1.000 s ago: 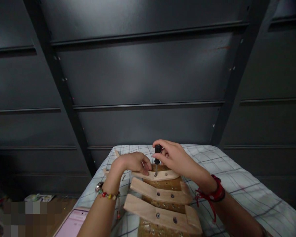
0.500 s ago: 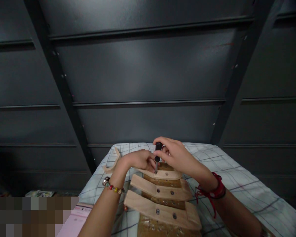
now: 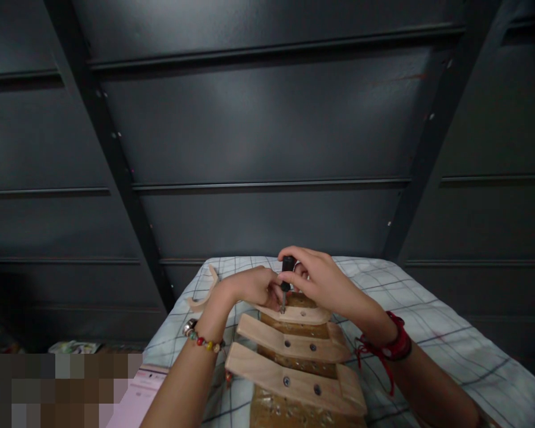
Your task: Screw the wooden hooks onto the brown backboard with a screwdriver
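On the bed (image 3: 428,333), right hand (image 3: 323,279) grips the screwdriver (image 3: 286,270) upright — tip at the top wooden slat (image 3: 294,313). Left hand (image 3: 249,286) presses that slat, fingers curled — holding nothing else.

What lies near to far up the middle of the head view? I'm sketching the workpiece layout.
Nearest wooden slat → middle wooden slat → far wooden slat, with the screwdriver standing on it in the right hand, left hand beside → checked cloth → dark metal wall.
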A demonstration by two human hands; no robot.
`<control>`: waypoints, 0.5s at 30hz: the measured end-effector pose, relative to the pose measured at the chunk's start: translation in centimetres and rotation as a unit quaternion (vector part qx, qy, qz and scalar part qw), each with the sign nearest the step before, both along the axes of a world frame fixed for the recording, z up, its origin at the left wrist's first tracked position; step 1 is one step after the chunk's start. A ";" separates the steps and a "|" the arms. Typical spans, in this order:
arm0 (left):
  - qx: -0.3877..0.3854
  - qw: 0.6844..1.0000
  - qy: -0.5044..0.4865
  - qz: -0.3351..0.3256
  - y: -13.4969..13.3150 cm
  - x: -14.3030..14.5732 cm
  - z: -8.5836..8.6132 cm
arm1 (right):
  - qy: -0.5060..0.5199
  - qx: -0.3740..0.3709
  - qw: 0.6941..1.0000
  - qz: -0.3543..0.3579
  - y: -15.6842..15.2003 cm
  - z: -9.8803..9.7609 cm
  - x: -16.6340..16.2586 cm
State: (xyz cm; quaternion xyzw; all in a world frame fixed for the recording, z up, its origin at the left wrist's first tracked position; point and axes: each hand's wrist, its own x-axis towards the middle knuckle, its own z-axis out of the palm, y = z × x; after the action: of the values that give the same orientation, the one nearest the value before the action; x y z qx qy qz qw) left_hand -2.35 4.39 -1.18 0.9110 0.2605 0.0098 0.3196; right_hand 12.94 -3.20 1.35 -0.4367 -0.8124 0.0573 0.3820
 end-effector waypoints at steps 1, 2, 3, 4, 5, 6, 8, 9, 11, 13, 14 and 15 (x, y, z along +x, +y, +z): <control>0.002 1.000 0.002 0.000 -0.1 0.0 0.0 | 0.006 0.002 1.000 0.000 0.0 0.0 0.0; 0.005 1.000 0.003 0.001 -0.1 0.1 0.0 | 0.012 0.004 1.000 -0.001 0.0 -0.1 -0.1; 0.008 1.000 0.004 0.000 -0.2 0.2 0.0 | 0.017 0.006 1.000 -0.005 0.0 -0.2 -0.2; 0.009 1.000 0.005 0.000 -0.2 0.3 0.0 | 0.022 0.007 1.000 -0.013 0.0 -0.2 -0.4; 0.010 1.000 0.005 -0.001 -0.2 0.4 -0.1 | 0.025 0.010 0.999 -0.024 0.0 -0.3 -0.6; 0.011 1.000 0.005 -0.001 -0.3 0.5 -0.1 | 0.029 0.015 0.999 -0.038 -0.1 -0.4 -0.8; 0.012 1.000 0.006 -0.002 -0.4 0.6 0.0 | 0.036 0.030 0.997 -0.063 -0.1 -0.6 -1.1; 0.014 1.000 0.006 -0.002 -0.5 0.6 0.1 | 0.037 0.038 0.996 -0.068 -0.1 -0.6 -1.2; 0.017 1.000 0.004 0.001 -0.6 0.7 0.1 | 0.025 0.047 0.997 -0.060 -0.1 -0.6 -1.3; 0.020 1.000 0.004 0.006 -0.6 0.7 0.1 | 0.001 0.044 0.998 -0.033 -0.2 -0.4 -1.0; 0.021 1.000 0.005 0.008 -0.6 0.7 0.0 | -0.013 0.042 0.999 -0.014 -0.3 -0.2 -0.8; 0.021 1.000 0.007 0.009 -0.5 0.7 -0.1 | -0.024 0.038 0.999 0.006 -0.4 0.0 -0.6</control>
State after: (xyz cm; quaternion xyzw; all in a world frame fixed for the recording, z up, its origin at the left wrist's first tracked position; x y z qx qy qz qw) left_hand -1.68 3.89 -1.26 0.9151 0.2707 0.0118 0.2986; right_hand 12.35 -3.64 1.34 -0.4178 -0.8258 0.0180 0.3784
